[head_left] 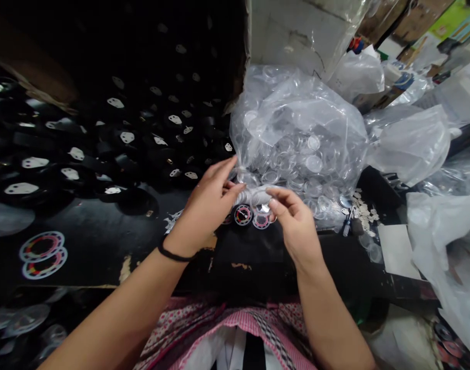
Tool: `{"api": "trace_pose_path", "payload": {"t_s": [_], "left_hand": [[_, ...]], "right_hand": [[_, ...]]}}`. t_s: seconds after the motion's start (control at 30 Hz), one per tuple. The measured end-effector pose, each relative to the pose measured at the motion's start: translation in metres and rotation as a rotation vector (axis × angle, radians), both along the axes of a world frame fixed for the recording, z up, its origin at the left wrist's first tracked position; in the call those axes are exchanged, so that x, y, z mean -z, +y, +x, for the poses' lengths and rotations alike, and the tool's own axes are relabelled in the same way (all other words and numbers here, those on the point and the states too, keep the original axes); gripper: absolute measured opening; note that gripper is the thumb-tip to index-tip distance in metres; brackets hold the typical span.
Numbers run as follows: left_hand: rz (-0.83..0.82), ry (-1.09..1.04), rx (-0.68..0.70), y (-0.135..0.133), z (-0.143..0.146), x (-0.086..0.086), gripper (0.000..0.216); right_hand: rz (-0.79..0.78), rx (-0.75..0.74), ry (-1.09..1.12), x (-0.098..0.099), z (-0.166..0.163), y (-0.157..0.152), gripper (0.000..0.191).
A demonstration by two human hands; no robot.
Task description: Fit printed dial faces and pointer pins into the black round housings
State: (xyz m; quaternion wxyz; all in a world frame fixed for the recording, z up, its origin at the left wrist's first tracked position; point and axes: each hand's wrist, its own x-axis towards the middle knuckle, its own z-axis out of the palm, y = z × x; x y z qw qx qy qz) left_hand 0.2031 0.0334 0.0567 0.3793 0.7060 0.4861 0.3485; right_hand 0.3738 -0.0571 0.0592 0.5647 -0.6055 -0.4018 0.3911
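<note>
My left hand point(209, 203) and my right hand point(294, 223) meet over a dark worktable point(104, 241). Between them they hold a short stack of clear round plastic lenses point(255, 196), each hand pinching one end with its fingers closed on it. A black band circles my left wrist. Just under the stack lie two small round dials with coloured rings point(252, 216). Right behind my hands stands a big clear plastic bag point(296, 133) full of the same clear lenses.
A heap of black round casings with white inserts point(115, 139) fills the left and back. Two printed ring dials point(44, 254) lie at the left. More clear bags point(412, 144) crowd the right, beside small white parts point(363, 208), a screwdriver point(347, 226) and a white card point(398, 252).
</note>
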Motion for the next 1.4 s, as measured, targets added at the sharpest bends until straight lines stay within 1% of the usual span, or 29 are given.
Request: {"api": "trace_pose_path", "payload": {"t_s": [0.03, 0.07, 0.1, 0.17, 0.23, 0.33, 0.4, 0.47, 0.53, 0.6, 0.63, 0.7, 0.73, 0.8, 0.87, 0.93, 1.1, 1.23, 1.3, 1.4], "left_hand": [[0.028, 0.031, -0.024, -0.001, -0.003, 0.001, 0.049], [0.032, 0.068, -0.042, -0.005, -0.008, 0.003, 0.046], [0.008, 0.102, -0.045, -0.011, -0.014, 0.006, 0.041], [-0.095, 0.159, 0.005, -0.028, -0.025, 0.014, 0.037], [-0.188, 0.154, 0.059, -0.042, -0.03, 0.023, 0.037], [-0.264, 0.061, 0.066, -0.048, -0.026, 0.036, 0.039], [-0.287, 0.018, 0.041, -0.046, -0.021, 0.042, 0.039], [-0.293, -0.005, 0.021, -0.047, -0.019, 0.044, 0.036], [-0.311, -0.043, 0.022, -0.053, -0.02, 0.042, 0.033], [-0.336, -0.098, 0.035, -0.064, -0.024, 0.036, 0.031], [-0.344, -0.124, 0.04, -0.07, -0.025, 0.031, 0.03], [-0.366, -0.184, 0.039, -0.08, -0.027, 0.021, 0.028], [-0.395, -0.228, 0.031, -0.084, -0.027, 0.017, 0.028], [-0.5, -0.341, 0.016, -0.089, -0.026, 0.01, 0.028], [-0.618, -0.456, 0.011, -0.091, -0.024, 0.007, 0.026], [-0.667, -0.524, 0.004, -0.091, -0.021, 0.005, 0.024], [-0.647, -0.568, -0.035, -0.094, -0.018, 0.008, 0.024], [-0.608, -0.526, -0.054, -0.097, -0.021, 0.009, 0.022], [-0.579, -0.519, -0.028, -0.099, -0.022, 0.009, 0.021], [-0.586, -0.552, 0.038, -0.102, -0.021, 0.009, 0.021]], "right_hand": [[-0.041, -0.019, 0.009, 0.004, 0.0, 0.0, 0.024], [-0.081, -0.039, 0.017, 0.008, -0.001, 0.0, 0.024], [-0.113, -0.067, 0.019, 0.012, -0.003, 0.0, 0.023], [-0.144, -0.151, -0.017, 0.02, -0.007, 0.002, 0.022], [-0.123, -0.186, -0.143, 0.026, -0.013, 0.006, 0.021], [-0.078, -0.136, -0.372, 0.035, -0.021, 0.012, 0.022], [-0.063, -0.142, -0.417, 0.037, -0.023, 0.012, 0.025], [-0.02, -0.199, -0.4, 0.035, -0.024, 0.008, 0.027], [0.038, -0.248, -0.376, 0.027, -0.023, 0.001, 0.025], [0.06, -0.247, -0.373, 0.017, -0.025, -0.004, 0.022], [0.047, -0.234, -0.384, 0.012, -0.027, -0.006, 0.023], [0.002, -0.205, -0.438, 0.004, -0.032, -0.008, 0.033], [-0.004, -0.191, -0.475, 0.001, -0.034, -0.008, 0.038], [0.037, -0.151, -0.539, -0.001, -0.039, -0.008, 0.041], [0.101, -0.109, -0.568, -0.001, -0.042, -0.008, 0.039], [0.116, -0.097, -0.564, 0.0, -0.043, -0.009, 0.036], [0.105, -0.09, -0.538, -0.003, -0.044, -0.011, 0.034], [0.07, -0.197, -0.575, -0.01, -0.047, -0.01, 0.03], [0.114, -0.203, -0.643, -0.012, -0.048, -0.011, 0.031], [0.218, -0.117, -0.758, -0.011, -0.049, -0.011, 0.036]]}}
